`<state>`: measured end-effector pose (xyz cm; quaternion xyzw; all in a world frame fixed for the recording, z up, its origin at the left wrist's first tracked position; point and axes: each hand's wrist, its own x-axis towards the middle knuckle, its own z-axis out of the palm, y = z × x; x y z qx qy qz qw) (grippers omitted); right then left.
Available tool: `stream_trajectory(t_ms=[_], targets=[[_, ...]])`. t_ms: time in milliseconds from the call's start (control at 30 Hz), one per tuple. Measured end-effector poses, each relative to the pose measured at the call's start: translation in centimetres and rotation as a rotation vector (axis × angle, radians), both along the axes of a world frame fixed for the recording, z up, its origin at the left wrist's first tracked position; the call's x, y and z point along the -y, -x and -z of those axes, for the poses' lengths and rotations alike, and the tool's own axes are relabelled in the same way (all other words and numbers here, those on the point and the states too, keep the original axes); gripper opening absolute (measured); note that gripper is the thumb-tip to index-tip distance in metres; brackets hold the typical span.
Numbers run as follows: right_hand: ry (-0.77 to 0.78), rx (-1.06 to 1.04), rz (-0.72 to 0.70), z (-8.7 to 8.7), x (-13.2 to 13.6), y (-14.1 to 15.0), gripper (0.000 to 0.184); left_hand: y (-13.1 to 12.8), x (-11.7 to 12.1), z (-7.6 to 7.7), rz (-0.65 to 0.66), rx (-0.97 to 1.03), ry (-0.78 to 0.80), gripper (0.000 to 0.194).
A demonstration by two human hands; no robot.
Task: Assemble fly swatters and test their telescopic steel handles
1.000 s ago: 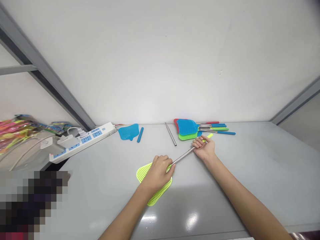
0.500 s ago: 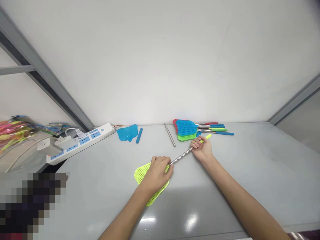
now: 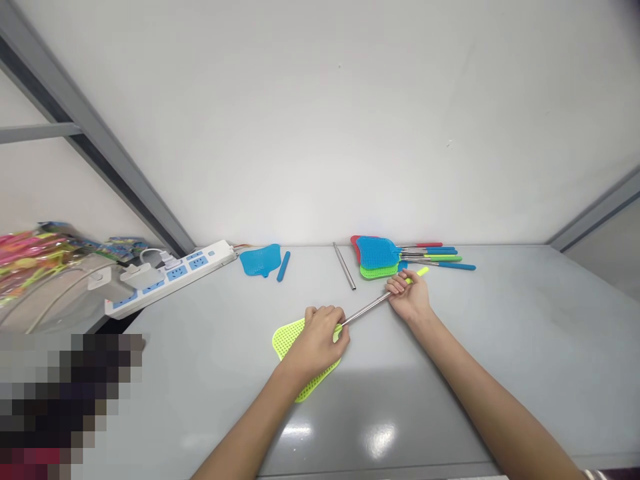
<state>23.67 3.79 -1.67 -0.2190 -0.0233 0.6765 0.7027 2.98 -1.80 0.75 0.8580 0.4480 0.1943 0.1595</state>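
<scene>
A yellow-green fly swatter (image 3: 287,339) with a thin metal shaft lies slantwise over the grey table. My left hand (image 3: 320,340) is closed around the neck of its perforated head, covering part of the mesh. Farther up, my right hand (image 3: 409,297) wraps the yellow grip end, whose tip sticks out past the fingers. Just beyond that hand is a pile of assembled swatters (image 3: 379,253) in blue, red and green. Toward the back lie a loose metal rod (image 3: 345,266), a blue handle grip (image 3: 283,266) and a separate blue swatter head (image 3: 261,261).
A white power strip (image 3: 173,280) with plugged-in adapters runs along the table's left edge. Beyond it sit colourful plastic-wrapped packages (image 3: 40,260). A white wall (image 3: 320,133) rises behind the table (image 3: 525,333), with grey metal posts at both sides. A pixelated area covers the lower left.
The whole view has shifted slightly, so things sit a little farther right and higher. Both hands keep the same hold on the yellow-green fly swatter.
</scene>
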Motion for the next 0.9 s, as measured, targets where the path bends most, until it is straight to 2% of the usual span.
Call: stream_trajectory(t_ms=[400,900], targets=[[0.024,0.015,0.012,0.07,-0.09,0.1,0.02,0.08,0.17,-0.03,-0.029,0.058,0.045,0.004],[0.034,0.033,0.024,-0.07,-0.19,0.17,0.02,0.03,0.16,-0.15,-0.008,0.072,0.041,0.007]])
